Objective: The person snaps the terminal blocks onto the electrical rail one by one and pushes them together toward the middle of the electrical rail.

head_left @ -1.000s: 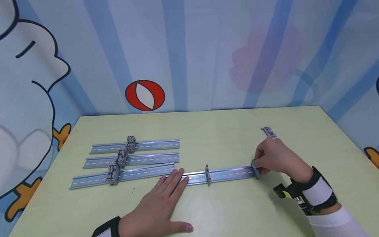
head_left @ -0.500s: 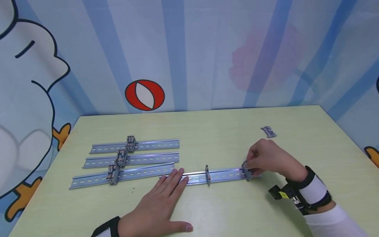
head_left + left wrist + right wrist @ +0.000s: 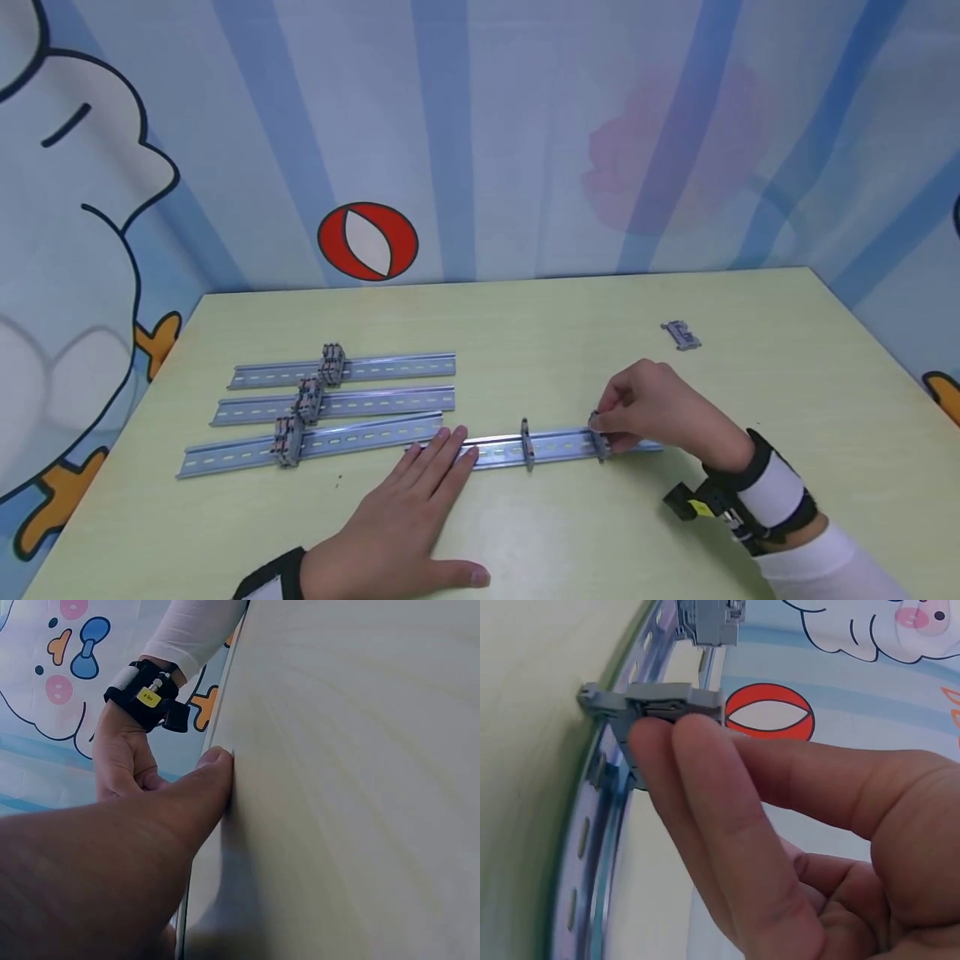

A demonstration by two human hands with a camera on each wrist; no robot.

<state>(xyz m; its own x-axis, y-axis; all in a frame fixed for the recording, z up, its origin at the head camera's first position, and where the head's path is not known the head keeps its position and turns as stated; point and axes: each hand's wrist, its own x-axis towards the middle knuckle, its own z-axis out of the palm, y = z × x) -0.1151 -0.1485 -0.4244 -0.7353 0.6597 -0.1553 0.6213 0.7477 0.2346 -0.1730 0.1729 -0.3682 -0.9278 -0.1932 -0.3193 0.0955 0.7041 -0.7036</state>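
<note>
My left hand [image 3: 408, 508] lies flat with straight fingers over the left end of the nearest slotted metal DIN rail [image 3: 562, 445]. On that rail a thin grey terminal block [image 3: 527, 444] stands upright, right of the left fingertips. Farther right, my right hand [image 3: 663, 412] pinches a second grey terminal block [image 3: 599, 446] at the rail. The right wrist view shows this pinched block [image 3: 660, 694] across the rail [image 3: 592, 817], with two fingertips on its near face; the thumb's contact is partly hidden. In the left wrist view, the left thumb [image 3: 202, 787] extends along the tabletop.
Three more DIN rails [image 3: 405, 366] lie at the left, each bearing a cluster of terminal blocks [image 3: 287, 442]. A loose terminal block [image 3: 681, 335] lies flat at the back right of the table [image 3: 555, 333]. Behind the table stands a patterned wall [image 3: 510, 142].
My right hand has moved left along the rail with the pinched terminal block, from the rail's right end toward the other block. The left hand has stayed in place.
</note>
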